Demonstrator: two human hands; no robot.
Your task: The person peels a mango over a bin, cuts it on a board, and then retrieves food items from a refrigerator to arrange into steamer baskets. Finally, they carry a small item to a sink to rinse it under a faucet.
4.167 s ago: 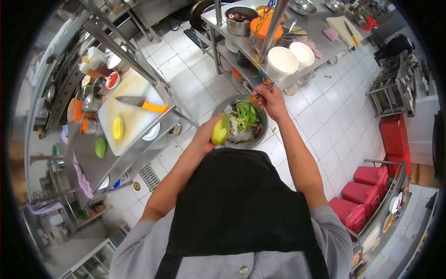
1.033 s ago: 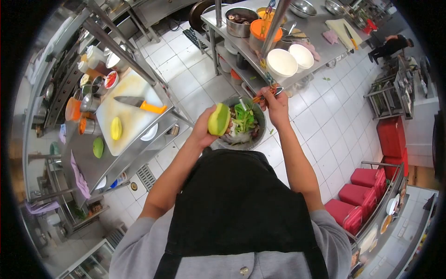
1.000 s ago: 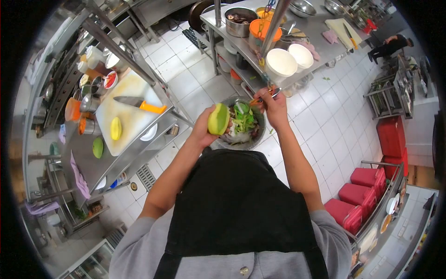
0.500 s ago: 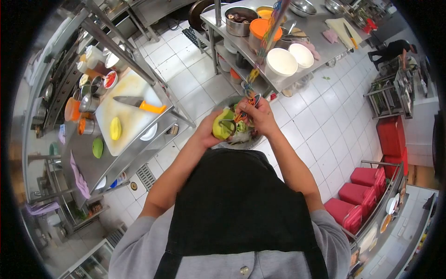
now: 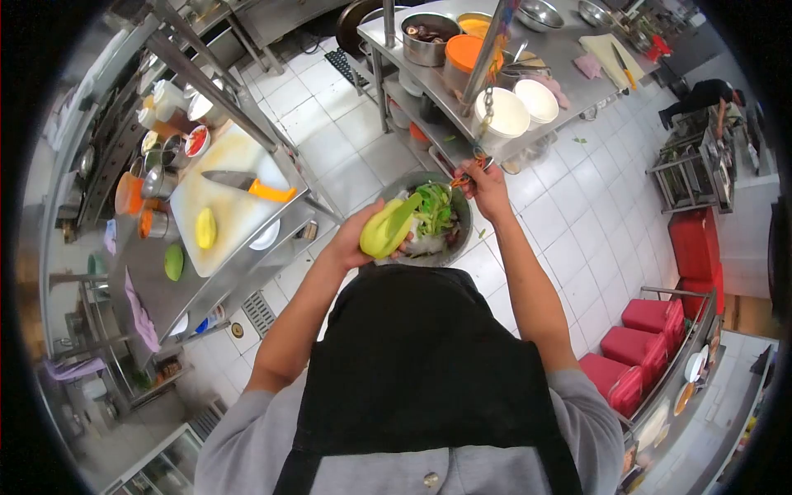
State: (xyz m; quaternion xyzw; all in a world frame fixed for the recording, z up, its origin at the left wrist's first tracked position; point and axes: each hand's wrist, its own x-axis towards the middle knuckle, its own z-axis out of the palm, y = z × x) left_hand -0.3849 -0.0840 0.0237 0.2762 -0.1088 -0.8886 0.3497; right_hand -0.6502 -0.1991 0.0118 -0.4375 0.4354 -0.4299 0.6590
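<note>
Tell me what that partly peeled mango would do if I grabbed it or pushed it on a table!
The mango would probably feel slippery where the green skin is gone and yellow flesh shows. Its long, rounded shape suggests it might roll sideways if pushed. It's likely stiff, not floppy, since it doesn't sag in the left hand.

Oblong fruit (image 5: 383, 234), partly peeled, yellow-green flesh, green skin remaining, tilted, in left hand (image 5: 353, 239); orange-wrapped peeler (image 5: 463, 178), in right hand (image 5: 490, 191)
</note>
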